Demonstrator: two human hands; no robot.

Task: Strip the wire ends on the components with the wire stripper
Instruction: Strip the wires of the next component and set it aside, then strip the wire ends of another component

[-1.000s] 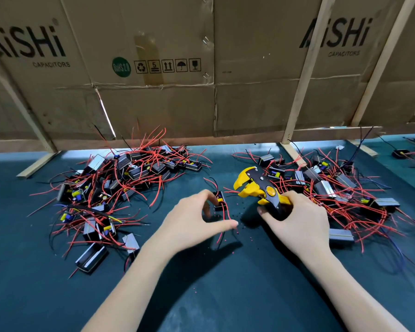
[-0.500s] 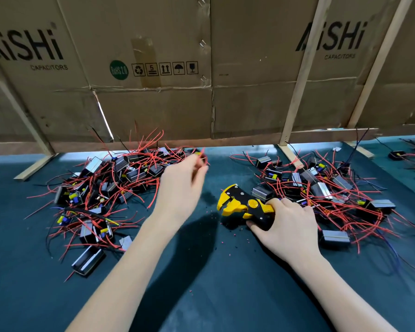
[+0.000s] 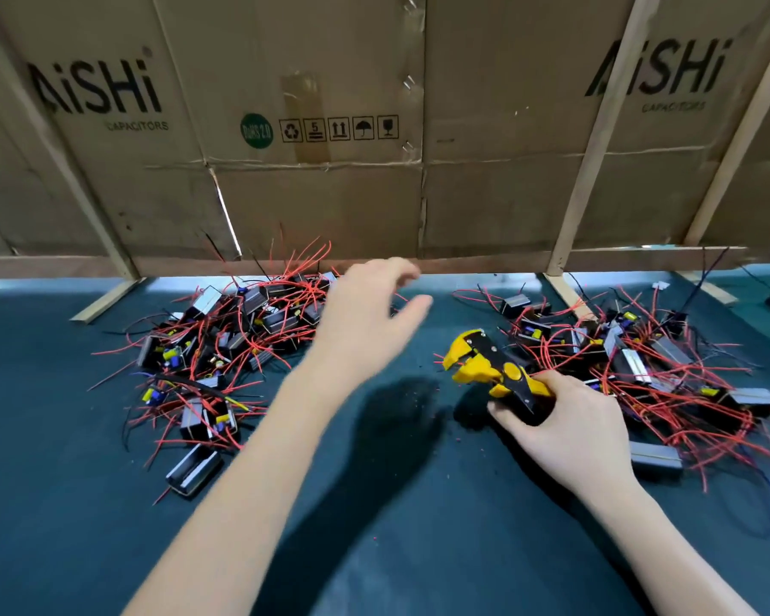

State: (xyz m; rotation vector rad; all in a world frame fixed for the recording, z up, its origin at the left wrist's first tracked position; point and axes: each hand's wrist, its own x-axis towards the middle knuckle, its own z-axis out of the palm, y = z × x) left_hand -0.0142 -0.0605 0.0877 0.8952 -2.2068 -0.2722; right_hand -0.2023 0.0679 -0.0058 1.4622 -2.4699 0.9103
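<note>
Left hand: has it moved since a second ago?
Yes. The left hand has gone from the mat centre beside the wire stripper up and away toward the cardboard wall, now open above the left pile.

Yellow-and-black wire stripper [image 3: 492, 371], red-wired black components [image 3: 223, 349], dark teal mat [image 3: 85, 504], brown cardboard [image 3: 330, 193]

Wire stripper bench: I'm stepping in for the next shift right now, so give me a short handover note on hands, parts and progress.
Left hand: open, empty, raised over the mat beside the left pile.
Right hand: gripping the wire stripper, its yellow head pointing left, nothing visible in it.
Components with red wires lie in two heaps, the left pile and the right pile; red specks lie on the mat between them.
Which heap is finished cannot be told from here.
Left: pick up a component and strip its ends.
</note>
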